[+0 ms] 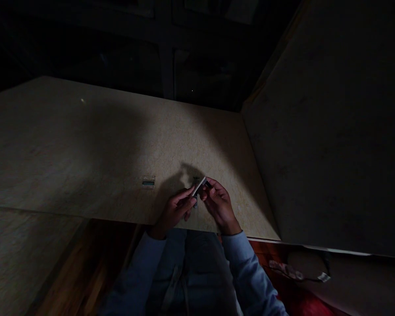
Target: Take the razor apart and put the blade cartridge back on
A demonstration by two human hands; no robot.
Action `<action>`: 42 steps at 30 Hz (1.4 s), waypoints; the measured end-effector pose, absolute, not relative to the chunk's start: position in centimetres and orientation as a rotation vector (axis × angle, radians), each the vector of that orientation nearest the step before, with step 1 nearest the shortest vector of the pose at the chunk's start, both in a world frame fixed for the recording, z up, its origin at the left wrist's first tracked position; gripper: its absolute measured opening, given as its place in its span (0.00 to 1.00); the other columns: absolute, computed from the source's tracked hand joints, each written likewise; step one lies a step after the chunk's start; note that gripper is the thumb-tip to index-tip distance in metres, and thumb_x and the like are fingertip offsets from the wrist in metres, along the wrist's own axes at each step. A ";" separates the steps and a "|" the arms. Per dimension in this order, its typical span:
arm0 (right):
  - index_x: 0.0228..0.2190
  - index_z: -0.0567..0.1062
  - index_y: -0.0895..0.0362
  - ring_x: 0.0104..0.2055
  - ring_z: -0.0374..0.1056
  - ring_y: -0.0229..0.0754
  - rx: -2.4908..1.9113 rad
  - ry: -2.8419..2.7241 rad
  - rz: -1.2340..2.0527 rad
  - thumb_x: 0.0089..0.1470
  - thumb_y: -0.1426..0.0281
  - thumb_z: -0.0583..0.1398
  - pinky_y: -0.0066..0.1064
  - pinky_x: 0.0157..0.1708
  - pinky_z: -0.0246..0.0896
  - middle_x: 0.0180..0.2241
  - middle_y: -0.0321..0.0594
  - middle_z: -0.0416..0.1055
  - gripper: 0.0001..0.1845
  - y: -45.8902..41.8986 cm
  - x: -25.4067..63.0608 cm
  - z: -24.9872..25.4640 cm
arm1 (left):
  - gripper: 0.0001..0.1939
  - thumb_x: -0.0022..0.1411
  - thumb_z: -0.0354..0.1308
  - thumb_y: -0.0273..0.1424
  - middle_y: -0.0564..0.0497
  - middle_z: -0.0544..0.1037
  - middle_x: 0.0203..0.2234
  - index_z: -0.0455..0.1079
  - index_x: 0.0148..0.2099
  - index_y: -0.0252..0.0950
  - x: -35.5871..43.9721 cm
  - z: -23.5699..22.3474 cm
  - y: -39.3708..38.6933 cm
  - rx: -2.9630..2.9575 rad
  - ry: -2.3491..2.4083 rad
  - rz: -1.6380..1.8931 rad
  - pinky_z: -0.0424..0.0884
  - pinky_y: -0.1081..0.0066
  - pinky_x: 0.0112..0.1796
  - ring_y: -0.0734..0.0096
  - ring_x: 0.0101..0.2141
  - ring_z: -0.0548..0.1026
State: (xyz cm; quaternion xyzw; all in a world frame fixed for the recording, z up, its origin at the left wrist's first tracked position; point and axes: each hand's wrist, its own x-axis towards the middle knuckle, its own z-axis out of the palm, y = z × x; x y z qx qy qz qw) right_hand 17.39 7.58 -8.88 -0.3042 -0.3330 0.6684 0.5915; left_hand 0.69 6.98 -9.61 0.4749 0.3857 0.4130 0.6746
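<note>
Above the table near its front edge, my left hand [177, 207] pinches the lower end of a small flat piece with a pale edge and a dark side [199, 187]. My right hand [221, 205] has its fingers closed at the upper end of this same piece, by a small black part [208, 184]. In the dim light I cannot make out what kind of thing it is. Small dark items lie on the table just behind and below the fingers, partly hidden by them.
Left of my hands, a small dark strip in what looks like clear wrapping [148, 182] lies on the pale speckled table [118, 127]. A large dark panel [329, 131] rises along the right side. Below at right are a cable [311, 279] and a red cloth-like thing [298, 300].
</note>
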 end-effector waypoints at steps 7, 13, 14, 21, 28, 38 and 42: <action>0.46 0.79 0.54 0.29 0.61 0.35 -0.648 -0.760 1.606 0.47 0.59 0.73 0.29 0.32 0.61 0.29 0.34 0.68 0.25 7.6 17.4 -9.0 | 0.41 0.58 0.65 0.48 0.61 0.62 0.16 0.63 0.67 0.30 0.9 -10.9 7.1 1.070 0.857 0.974 0.56 0.78 0.17 0.83 0.15 0.57; 0.46 0.79 0.54 0.28 0.61 0.35 -0.657 -0.745 1.601 0.47 0.59 0.73 0.29 0.31 0.62 0.32 0.36 0.69 0.25 7.8 17.5 -9.2 | 0.40 0.59 0.64 0.48 0.62 0.59 0.17 0.64 0.67 0.31 0.9 -10.5 6.9 1.028 0.843 0.936 0.51 0.78 0.18 0.84 0.17 0.52; 0.46 0.79 0.54 0.28 0.60 0.35 -0.656 -0.746 1.598 0.47 0.59 0.73 0.29 0.31 0.62 0.31 0.35 0.68 0.25 7.8 17.5 -9.2 | 0.40 0.59 0.64 0.48 0.62 0.58 0.17 0.64 0.67 0.31 0.8 -10.4 6.9 1.031 0.831 0.930 0.50 0.78 0.18 0.84 0.17 0.52; 0.44 0.79 0.54 0.27 0.58 0.35 -0.700 -0.726 1.570 0.43 0.59 0.74 0.29 0.30 0.60 0.29 0.34 0.68 0.26 8.0 17.4 -8.6 | 0.40 0.58 0.65 0.48 0.60 0.59 0.19 0.66 0.65 0.29 0.8 -10.2 6.7 1.090 0.785 0.866 0.51 0.77 0.20 0.82 0.20 0.54; 0.45 0.79 0.54 0.27 0.57 0.35 -0.633 -0.770 1.597 0.46 0.58 0.73 0.29 0.31 0.59 0.25 0.32 0.64 0.25 7.9 17.4 -9.0 | 0.34 0.56 0.67 0.45 0.57 0.63 0.22 0.72 0.60 0.31 1.1 -10.6 6.6 1.113 0.843 0.984 0.55 0.77 0.21 0.82 0.21 0.56; 0.45 0.79 0.53 0.27 0.56 0.34 -0.601 -0.773 1.614 0.45 0.59 0.73 0.30 0.31 0.60 0.31 0.34 0.66 0.25 7.8 17.5 -9.1 | 0.30 0.55 0.68 0.43 0.54 0.69 0.25 0.76 0.57 0.34 1.5 -10.7 6.8 1.121 0.936 1.137 0.59 0.77 0.21 0.81 0.21 0.60; 0.45 0.79 0.52 0.27 0.56 0.35 -0.622 -0.762 1.611 0.44 0.59 0.74 0.31 0.31 0.60 0.31 0.34 0.66 0.26 7.8 17.5 -8.9 | 0.30 0.56 0.67 0.43 0.53 0.70 0.25 0.75 0.58 0.33 1.6 -11.2 6.8 1.108 0.945 1.143 0.58 0.77 0.20 0.81 0.21 0.60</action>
